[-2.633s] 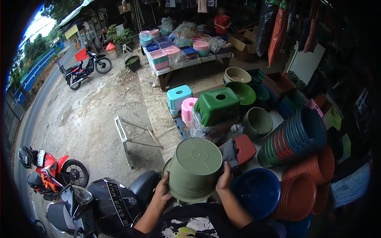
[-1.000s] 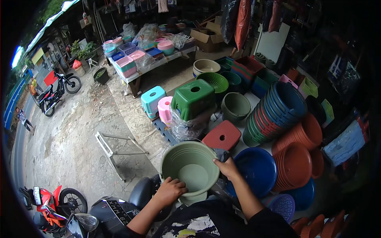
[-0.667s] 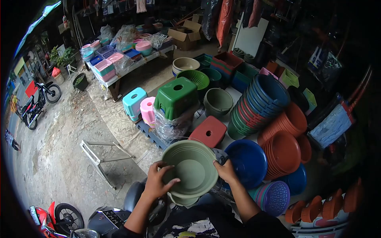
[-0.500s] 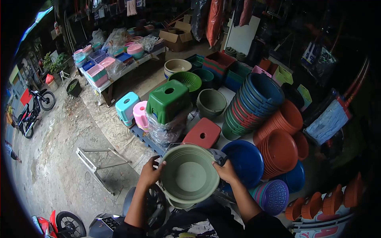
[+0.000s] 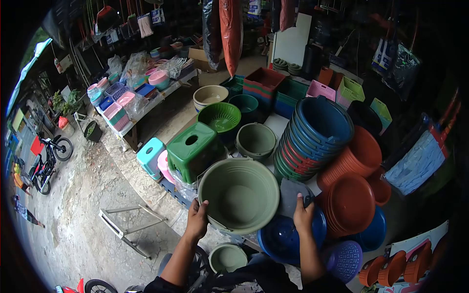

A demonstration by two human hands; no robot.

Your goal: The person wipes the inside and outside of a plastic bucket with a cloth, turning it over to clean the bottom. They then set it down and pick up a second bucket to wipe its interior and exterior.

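Observation:
A grey-green plastic bucket [image 5: 239, 195] with a thin wire handle is tilted towards me, its inside showing. My left hand [image 5: 197, 220] is closed on its left rim, thumb over the edge. Away from the bucket's right side, my right hand [image 5: 304, 215] is closed round a dark grey cloth [image 5: 292, 195], above a blue basin [image 5: 278, 232]. Below the held bucket stands another grey-green bucket [image 5: 228, 258]. A green stool [image 5: 193, 146] and a third grey-green bucket [image 5: 256, 140] are just beyond it.
Stacked blue, red and green buckets [image 5: 312, 136] lean at the right, beside terracotta-coloured tubs [image 5: 349, 202]. A purple basket [image 5: 343, 261] is near my right side. A metal frame [image 5: 128, 227] stands on the concrete at left. Goods cover a table [image 5: 139, 119] behind.
My right hand has left the bucket's rim and moved right with the cloth. The held bucket has risen and moved forward, and the bucket below it now shows.

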